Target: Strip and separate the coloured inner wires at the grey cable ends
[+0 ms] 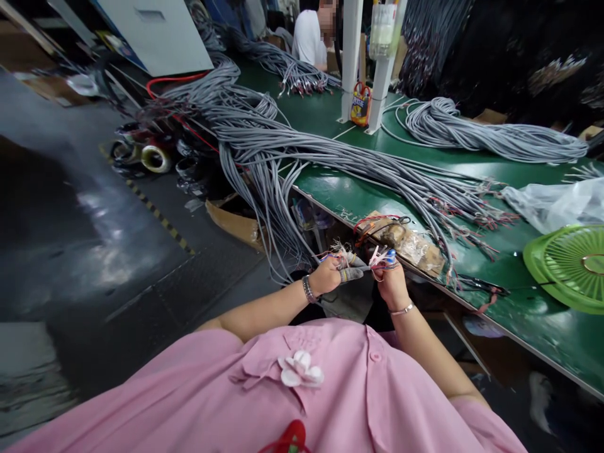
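Smooth, dull plastic sheathes the grey cables [330,150] across the upper middle. At right, the green tabletop [542,321] looks slick and glossy, the fan [582,277] shiny moulded plastic, the bag [561,204] crinkled translucent film. Matt, softly creased cloth forms the pink shirt [189,390] at the bottom.

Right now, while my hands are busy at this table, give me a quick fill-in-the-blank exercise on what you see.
1. The right hand holds thin coloured ____.
2. The long cables on the table are coloured ____.
3. A white ____ decorates the front of the shirt.
4. The fan is coloured ____.

Missing words: wires; grey; flower; green.
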### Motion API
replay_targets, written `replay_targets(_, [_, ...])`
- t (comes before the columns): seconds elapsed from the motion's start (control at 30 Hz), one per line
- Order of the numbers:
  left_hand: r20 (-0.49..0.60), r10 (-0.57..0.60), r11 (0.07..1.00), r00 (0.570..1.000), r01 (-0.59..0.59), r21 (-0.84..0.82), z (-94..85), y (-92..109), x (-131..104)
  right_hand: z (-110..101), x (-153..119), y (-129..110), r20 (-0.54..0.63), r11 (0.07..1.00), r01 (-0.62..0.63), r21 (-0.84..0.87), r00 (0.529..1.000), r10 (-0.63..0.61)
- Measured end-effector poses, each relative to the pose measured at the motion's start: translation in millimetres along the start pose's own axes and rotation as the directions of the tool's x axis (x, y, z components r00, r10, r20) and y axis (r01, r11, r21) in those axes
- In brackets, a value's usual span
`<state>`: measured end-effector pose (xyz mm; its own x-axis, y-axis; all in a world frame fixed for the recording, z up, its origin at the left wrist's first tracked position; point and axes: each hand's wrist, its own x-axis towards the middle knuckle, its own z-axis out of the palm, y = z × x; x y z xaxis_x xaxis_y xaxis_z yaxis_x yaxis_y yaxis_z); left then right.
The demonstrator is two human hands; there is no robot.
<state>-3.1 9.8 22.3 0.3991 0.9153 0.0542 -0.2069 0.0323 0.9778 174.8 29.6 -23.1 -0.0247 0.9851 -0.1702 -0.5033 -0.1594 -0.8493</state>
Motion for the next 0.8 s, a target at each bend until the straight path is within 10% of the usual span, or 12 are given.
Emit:
replay_targets(0.2, [-0.036, -0.015, 1.000, 0.999, 0.014, -0.027, 3.0, -5, -4, 6, -1, -12, 0.145, 0.934, -0.278, 0.224, 0.957, 0.250])
replay_targets(0.8, [-0.037, -0.011, 0.999, 0.999, 0.013, 0.047, 5.4, -16, -7, 12, 1, -7, 0.077, 0.960, -0.187, 0.208, 0.982, 0.175])
